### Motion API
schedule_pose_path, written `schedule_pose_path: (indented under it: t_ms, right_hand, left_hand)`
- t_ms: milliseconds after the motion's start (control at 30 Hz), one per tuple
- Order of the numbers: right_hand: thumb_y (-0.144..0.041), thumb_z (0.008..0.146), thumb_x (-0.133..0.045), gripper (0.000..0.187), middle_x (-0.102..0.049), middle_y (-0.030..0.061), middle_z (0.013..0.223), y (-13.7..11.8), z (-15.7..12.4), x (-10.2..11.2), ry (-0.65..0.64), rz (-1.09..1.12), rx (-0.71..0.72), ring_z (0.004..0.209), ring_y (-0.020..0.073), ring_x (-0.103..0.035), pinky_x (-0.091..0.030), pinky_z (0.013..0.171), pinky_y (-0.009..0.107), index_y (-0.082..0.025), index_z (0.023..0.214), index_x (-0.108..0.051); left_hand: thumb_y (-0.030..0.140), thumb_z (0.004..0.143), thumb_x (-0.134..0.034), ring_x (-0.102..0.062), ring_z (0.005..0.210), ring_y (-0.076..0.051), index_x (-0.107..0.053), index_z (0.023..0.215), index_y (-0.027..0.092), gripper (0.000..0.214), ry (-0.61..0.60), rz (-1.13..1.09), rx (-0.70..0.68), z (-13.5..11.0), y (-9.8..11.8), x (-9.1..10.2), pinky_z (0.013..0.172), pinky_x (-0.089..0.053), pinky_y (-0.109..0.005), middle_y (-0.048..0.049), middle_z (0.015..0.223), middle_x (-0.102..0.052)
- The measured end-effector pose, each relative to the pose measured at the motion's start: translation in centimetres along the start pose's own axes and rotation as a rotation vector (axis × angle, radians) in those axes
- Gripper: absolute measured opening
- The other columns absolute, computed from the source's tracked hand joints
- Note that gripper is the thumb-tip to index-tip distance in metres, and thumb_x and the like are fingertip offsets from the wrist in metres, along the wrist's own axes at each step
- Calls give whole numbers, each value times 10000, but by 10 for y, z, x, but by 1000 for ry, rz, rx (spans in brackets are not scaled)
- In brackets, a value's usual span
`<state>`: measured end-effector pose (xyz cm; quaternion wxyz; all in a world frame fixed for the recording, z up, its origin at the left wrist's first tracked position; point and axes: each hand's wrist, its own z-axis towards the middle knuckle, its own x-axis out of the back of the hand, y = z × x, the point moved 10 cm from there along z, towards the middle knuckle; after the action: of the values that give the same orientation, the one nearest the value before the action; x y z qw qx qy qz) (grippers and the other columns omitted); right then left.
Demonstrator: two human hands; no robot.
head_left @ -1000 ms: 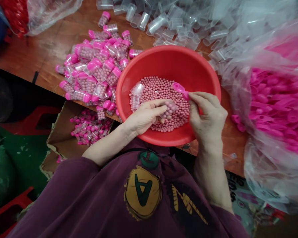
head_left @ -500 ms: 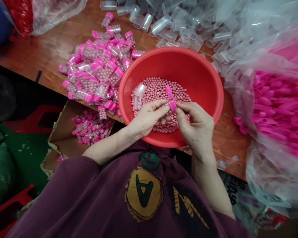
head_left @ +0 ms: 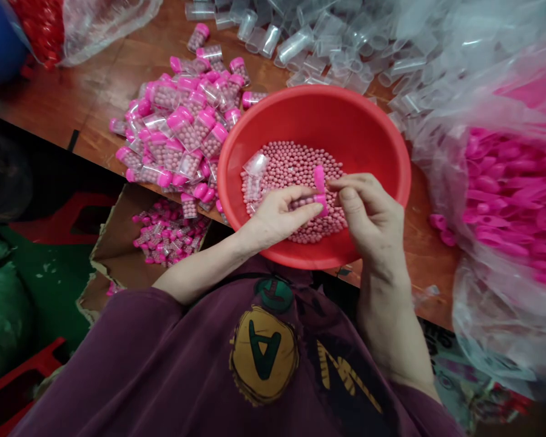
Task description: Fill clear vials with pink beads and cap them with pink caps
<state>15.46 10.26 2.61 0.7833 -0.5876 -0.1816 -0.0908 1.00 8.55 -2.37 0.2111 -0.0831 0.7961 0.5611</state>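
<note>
My left hand (head_left: 279,215) is closed around a small clear tube (head_left: 303,203) with pink beads in it and a pink flip cap (head_left: 320,203) on its end. The cap's lid (head_left: 319,177) stands up, open. Just to the right, my right hand (head_left: 370,212) has its thumb and index finger slightly apart, the fingertips close to the lid; I see nothing in them. Both hands are over a red basin (head_left: 386,152) with loose pink beads (head_left: 295,158). Clear pieces of plastic tube (head_left: 255,173) lie on the beads at the left.
Filled, pink-capped tubes (head_left: 182,127) are heaped left of the basin. More lie in a cardboard box (head_left: 118,237) below the wooden table (head_left: 95,79). Clear tubes (head_left: 295,45) are piled behind. At right, a plastic bag (head_left: 477,303) holds pink caps (head_left: 519,206).
My right hand has let go of the cap and moved slightly right. The tube in my left hand has shifted a little right and down, its lid now more upright.
</note>
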Motion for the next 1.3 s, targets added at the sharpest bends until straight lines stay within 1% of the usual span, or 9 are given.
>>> schedule_pose_path:
  t_ms: [133,300,500,667,767,933,1033,1133,1300]
  right_hand:
    - [-708,1045,-703,476,-820,48,1124,7,9,-10,-53,76,-108,1050,247,-791,-692,938,432,-317,1289,-819]
    - [-609,1023,-780,353,-807,71,1166,-5,-5,3,46,-79,52,1087,277,-770,-662,1026,503,-304,1198,-812]
    - [-631,881,-914,766,-722,183,1418,-11,-33,-14,51,-442,206,1306,426,-683,-588,1131,676,-276,1502,-637]
    - [-461,904,-830,687,-728,140,1308,-19,-34,-11,131,-495,344,1172,373,-712,-632,1020,620,-295,1515,-563]
    - [-448,891,-789,685,-730,126,1203,-29,-40,-9,184,-552,464,1048,345,-710,-637,882,556,-253,1498,-539]
    - [-333,956,-713,523,-704,187,1316,-12,-31,-13,66,-596,225,1192,409,-676,-573,1051,645,-245,1452,-573]
    - [-341,899,-751,688,-612,201,1525,-3,-15,-18,-68,-505,128,1418,441,-611,-540,1186,680,-256,1532,-496]
    - [-380,861,-742,757,-659,196,1461,2,10,-18,-145,-480,140,1361,406,-675,-598,1135,647,-226,1552,-475]
    - [-396,860,-733,678,-741,237,1315,7,45,-16,-137,-611,229,1211,417,-735,-631,1052,633,-140,1466,-569]
  left_hand:
    - [249,819,-962,-650,784,-113,-831,976,148,227,-67,48,92,-3,-7,-8,818,-550,-275,-4,864,-761]
    - [285,925,-877,-625,773,-117,-833,958,175,123,20,-134,164,-5,-8,2,742,-520,-263,-24,902,-779]
    - [227,1036,-719,-637,825,-151,-817,961,196,127,57,-244,289,-4,-24,-2,814,-533,-293,-31,878,-781]
    - [326,1013,-767,-681,945,-185,-820,1102,208,157,-49,-137,166,-8,-19,-15,927,-560,-333,-51,1034,-792]
    - [357,922,-878,-680,1183,-253,-788,1274,214,390,38,164,-47,-14,-2,-7,1118,-530,-398,-90,1274,-766]
    - [330,986,-809,-647,1262,-301,-812,1285,189,330,93,579,-265,-16,19,-8,1217,-480,-451,-125,1273,-774]
    - [245,1020,-723,-709,1062,-230,-823,1228,152,249,17,451,-118,5,12,-7,1060,-565,-389,-89,1119,-810]
    - [253,1030,-746,-716,874,-152,-819,1038,139,136,-70,130,75,29,6,-13,927,-584,-301,-48,940,-802]
    - [164,1016,-772,-651,691,-95,-746,826,115,198,39,-56,162,54,17,-17,797,-537,-223,-17,741,-747]
